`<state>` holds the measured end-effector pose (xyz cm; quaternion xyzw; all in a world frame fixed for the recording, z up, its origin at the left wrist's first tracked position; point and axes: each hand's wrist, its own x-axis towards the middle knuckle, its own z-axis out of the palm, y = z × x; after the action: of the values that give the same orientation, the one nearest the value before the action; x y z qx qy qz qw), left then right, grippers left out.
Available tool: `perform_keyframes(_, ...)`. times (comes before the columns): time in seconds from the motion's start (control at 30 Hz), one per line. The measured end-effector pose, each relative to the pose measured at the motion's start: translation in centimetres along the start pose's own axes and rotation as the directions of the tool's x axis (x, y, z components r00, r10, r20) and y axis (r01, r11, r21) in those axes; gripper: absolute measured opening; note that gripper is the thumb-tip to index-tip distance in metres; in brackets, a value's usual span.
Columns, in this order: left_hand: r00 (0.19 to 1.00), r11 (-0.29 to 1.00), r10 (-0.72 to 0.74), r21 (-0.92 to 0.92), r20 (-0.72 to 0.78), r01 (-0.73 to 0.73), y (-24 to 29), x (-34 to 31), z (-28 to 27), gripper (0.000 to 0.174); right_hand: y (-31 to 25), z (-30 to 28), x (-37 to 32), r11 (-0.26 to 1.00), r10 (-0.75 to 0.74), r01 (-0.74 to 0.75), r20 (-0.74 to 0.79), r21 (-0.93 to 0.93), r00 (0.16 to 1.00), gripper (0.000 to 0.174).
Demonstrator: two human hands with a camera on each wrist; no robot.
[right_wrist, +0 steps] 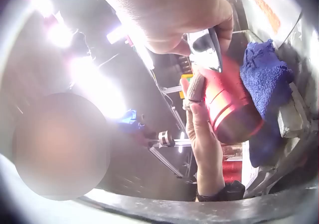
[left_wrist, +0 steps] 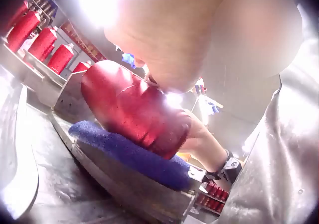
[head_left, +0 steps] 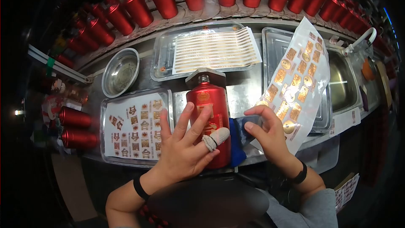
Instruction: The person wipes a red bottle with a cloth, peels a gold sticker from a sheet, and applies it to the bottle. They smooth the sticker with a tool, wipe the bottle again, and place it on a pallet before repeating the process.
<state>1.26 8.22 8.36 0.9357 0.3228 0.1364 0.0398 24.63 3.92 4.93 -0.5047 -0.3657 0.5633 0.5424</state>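
A red bottle lies on its back before me, its neck pointing away, a blue towel beneath it. My left hand rests across the bottle with fingers spread and straight; one finger wears a white cloth cover. Between thumb and fingers, my right hand pinches a flat, thin, see-through scraper-like piece beside the bottle's right side. In the right wrist view this piece looks glossy with a dark edge, close over the bottle. Gold markings show on the bottle's front.
A sticker sheet in a tray lies left, a striped sheet behind, and a gold-label sheet right. A metal bowl, two red bottles and a sink flank these. Red bottles line the back conveyor.
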Motion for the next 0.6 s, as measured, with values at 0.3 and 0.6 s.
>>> perform_keyframes(0.3,0.990,0.991,-0.130,-0.040,-0.046,0.128,-0.6,-0.4,-0.3,0.034,0.4,0.8,-1.0,0.988,-0.026,0.035,0.058,-0.151,0.998,0.008)
perform_keyframes(0.6,0.967,0.950,-0.250,-0.208,-0.055,0.234,-2.8,-2.1,0.9,0.037,0.8,3.7,-0.9,0.621,-0.597,0.637,0.252,-0.457,0.762,0.030)
